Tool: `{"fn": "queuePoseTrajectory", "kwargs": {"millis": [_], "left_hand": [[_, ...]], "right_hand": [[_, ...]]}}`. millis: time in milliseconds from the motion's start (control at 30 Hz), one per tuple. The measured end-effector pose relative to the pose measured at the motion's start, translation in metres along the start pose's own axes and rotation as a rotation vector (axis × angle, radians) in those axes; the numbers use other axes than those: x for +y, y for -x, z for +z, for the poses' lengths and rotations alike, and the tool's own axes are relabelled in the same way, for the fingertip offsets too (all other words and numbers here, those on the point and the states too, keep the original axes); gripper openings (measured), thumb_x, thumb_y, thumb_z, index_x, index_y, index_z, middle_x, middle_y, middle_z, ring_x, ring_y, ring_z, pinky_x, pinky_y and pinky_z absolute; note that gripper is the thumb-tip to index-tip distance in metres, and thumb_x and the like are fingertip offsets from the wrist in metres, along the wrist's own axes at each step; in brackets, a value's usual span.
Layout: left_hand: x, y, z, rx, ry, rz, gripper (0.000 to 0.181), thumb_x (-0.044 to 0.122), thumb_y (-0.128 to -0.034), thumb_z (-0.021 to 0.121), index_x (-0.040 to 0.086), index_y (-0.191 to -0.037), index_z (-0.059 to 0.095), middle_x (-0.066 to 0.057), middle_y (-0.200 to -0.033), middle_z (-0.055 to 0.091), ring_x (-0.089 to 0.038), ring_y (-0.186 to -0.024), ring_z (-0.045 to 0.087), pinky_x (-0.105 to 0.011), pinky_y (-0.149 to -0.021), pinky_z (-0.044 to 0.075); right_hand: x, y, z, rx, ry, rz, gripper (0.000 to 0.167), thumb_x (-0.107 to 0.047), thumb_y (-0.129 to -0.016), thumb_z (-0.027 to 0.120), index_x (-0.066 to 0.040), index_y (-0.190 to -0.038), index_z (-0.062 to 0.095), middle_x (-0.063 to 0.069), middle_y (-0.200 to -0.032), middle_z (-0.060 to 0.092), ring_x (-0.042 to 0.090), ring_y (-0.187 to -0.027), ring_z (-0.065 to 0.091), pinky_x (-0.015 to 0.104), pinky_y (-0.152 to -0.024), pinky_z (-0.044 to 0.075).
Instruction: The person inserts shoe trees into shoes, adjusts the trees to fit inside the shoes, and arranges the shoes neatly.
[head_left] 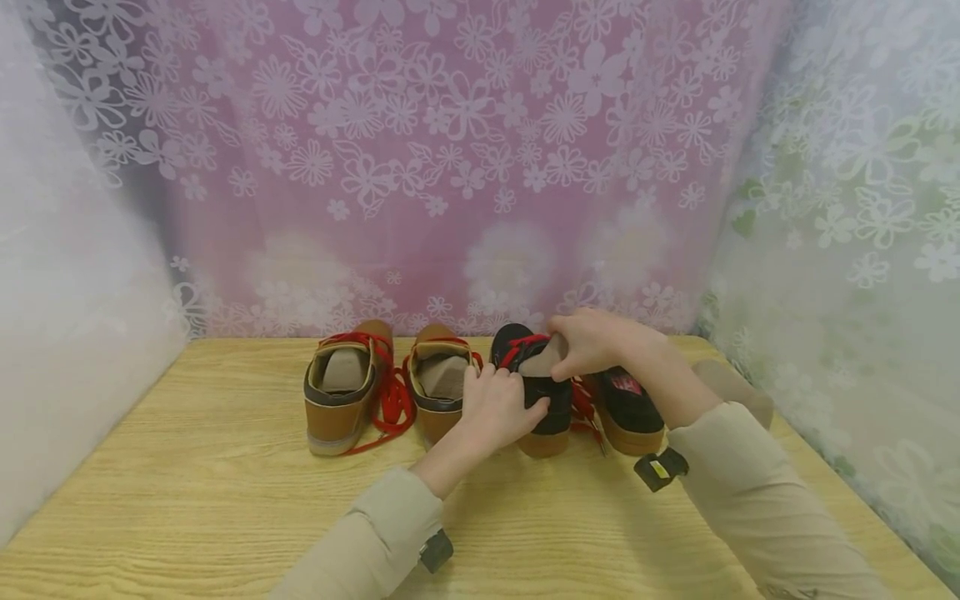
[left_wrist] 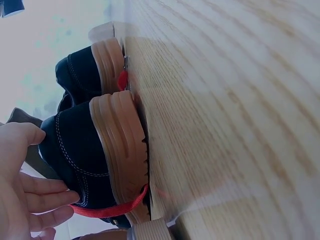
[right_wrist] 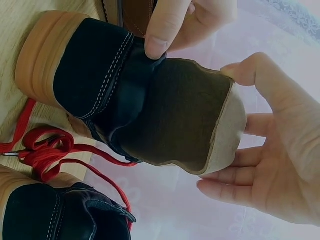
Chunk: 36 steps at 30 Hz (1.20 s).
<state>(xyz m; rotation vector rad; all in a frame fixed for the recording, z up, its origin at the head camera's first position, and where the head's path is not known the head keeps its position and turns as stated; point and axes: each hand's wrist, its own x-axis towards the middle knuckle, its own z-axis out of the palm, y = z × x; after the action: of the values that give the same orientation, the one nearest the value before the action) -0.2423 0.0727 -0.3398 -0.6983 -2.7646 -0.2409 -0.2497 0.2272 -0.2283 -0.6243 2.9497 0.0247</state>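
My right hand (head_left: 600,342) pinches a beige moulded paper shoe insert (right_wrist: 182,107) by its rounded end, thumb on one side and fingers on the other. The insert's other end is inside the opening of a black shoe (head_left: 547,417) with red laces and a tan sole. At the shoe's collar, my left hand (head_left: 495,408) grips with the thumb on the heel and fingers along the side, as the left wrist view shows. To the right stands a second black shoe (head_left: 632,412); its opening looks empty in the right wrist view.
Two brown shoes, one farther left (head_left: 337,417) and one beside my left hand (head_left: 435,412), hold beige inserts. Loose red laces (head_left: 393,404) lie between them. Another beige insert (head_left: 735,387) lies right, partly behind my sleeve. A floral curtain (head_left: 450,167) hangs behind the wooden table (head_left: 187,483).
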Motion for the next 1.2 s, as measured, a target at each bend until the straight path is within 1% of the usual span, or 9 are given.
{"fn": "queuePoseTrajectory", "kwargs": {"millis": [67,267,467,533,733,833,1000,1133,1200], "left_hand": [[0.0,0.0,0.0,0.007,0.0,0.002,0.056,0.061,-0.0856,0.048,0.01,-0.094,0.069,-0.004,-0.096,0.064,-0.024,-0.09,0.053,-0.045,-0.084,0.033],[0.0,0.001,0.0,0.026,0.002,0.01,0.054,0.06,-0.0853,0.049,0.01,-0.089,0.069,-0.004,-0.091,0.064,-0.023,-0.084,0.052,-0.042,-0.076,0.033],[-0.001,0.001,0.001,0.039,-0.008,0.017,0.053,0.06,-0.085,0.049,0.011,-0.086,0.069,-0.003,-0.088,0.064,-0.022,-0.079,0.051,-0.039,-0.072,0.033],[-0.001,0.001,0.001,0.042,-0.006,0.018,0.053,0.06,-0.0849,0.049,0.011,-0.085,0.069,-0.003,-0.087,0.064,-0.022,-0.079,0.051,-0.039,-0.072,0.033],[-0.001,0.001,0.0,0.04,-0.01,0.018,0.053,0.061,-0.0852,0.049,0.012,-0.087,0.07,-0.002,-0.087,0.064,-0.022,-0.079,0.051,-0.039,-0.072,0.034],[-0.001,0.001,0.0,0.04,-0.013,0.018,0.054,0.061,-0.0852,0.048,0.012,-0.087,0.07,-0.002,-0.086,0.063,-0.022,-0.079,0.051,-0.039,-0.072,0.034],[-0.001,0.001,0.001,0.045,-0.017,0.017,0.053,0.062,-0.0851,0.048,0.013,-0.084,0.069,-0.001,-0.084,0.063,-0.021,-0.078,0.051,-0.039,-0.072,0.034],[-0.001,0.001,0.001,0.041,-0.027,0.013,0.053,0.063,-0.0846,0.048,0.014,-0.081,0.069,0.0,-0.084,0.063,-0.02,-0.077,0.052,-0.039,-0.072,0.034],[-0.001,0.001,0.001,0.037,-0.027,0.012,0.053,0.063,-0.0847,0.047,0.014,-0.081,0.069,0.0,-0.084,0.063,-0.02,-0.077,0.052,-0.04,-0.072,0.034]], "right_hand": [[0.0,-0.002,0.0,-0.006,0.001,0.002,0.058,-0.034,-0.075,0.067,-0.003,-0.122,0.054,0.01,-0.105,0.059,0.027,-0.09,0.056,0.043,-0.079,0.046],[0.0,-0.008,0.001,-0.016,0.023,-0.008,0.057,-0.033,-0.075,0.068,-0.002,-0.12,0.055,0.009,-0.1,0.061,0.025,-0.085,0.057,0.041,-0.076,0.047],[-0.002,-0.014,0.006,-0.036,0.044,0.009,0.06,-0.035,-0.075,0.069,-0.002,-0.123,0.053,0.011,-0.106,0.061,0.029,-0.094,0.057,0.044,-0.082,0.046],[-0.002,-0.016,0.007,-0.036,0.055,0.011,0.06,-0.036,-0.075,0.07,-0.002,-0.122,0.054,0.01,-0.105,0.061,0.029,-0.094,0.057,0.044,-0.082,0.046],[-0.005,-0.018,0.008,-0.025,0.075,0.0,0.052,-0.036,-0.074,0.07,-0.005,-0.114,0.057,0.004,-0.089,0.06,0.023,-0.08,0.056,0.039,-0.073,0.047],[-0.004,-0.019,0.009,-0.023,0.076,-0.001,0.049,-0.036,-0.074,0.07,-0.006,-0.112,0.057,0.003,-0.087,0.059,0.023,-0.078,0.055,0.039,-0.071,0.046],[-0.003,-0.022,0.013,-0.004,0.086,-0.005,0.05,-0.035,-0.074,0.07,-0.005,-0.113,0.057,0.005,-0.088,0.06,0.025,-0.079,0.056,0.04,-0.072,0.047],[-0.003,-0.026,0.019,0.006,0.089,-0.001,0.056,-0.034,-0.074,0.069,-0.002,-0.118,0.056,0.008,-0.094,0.061,0.029,-0.087,0.058,0.044,-0.078,0.047],[-0.003,-0.027,0.022,0.001,0.079,0.005,0.056,-0.034,-0.074,0.07,-0.002,-0.118,0.056,0.008,-0.095,0.061,0.029,-0.088,0.058,0.044,-0.079,0.047]]}}
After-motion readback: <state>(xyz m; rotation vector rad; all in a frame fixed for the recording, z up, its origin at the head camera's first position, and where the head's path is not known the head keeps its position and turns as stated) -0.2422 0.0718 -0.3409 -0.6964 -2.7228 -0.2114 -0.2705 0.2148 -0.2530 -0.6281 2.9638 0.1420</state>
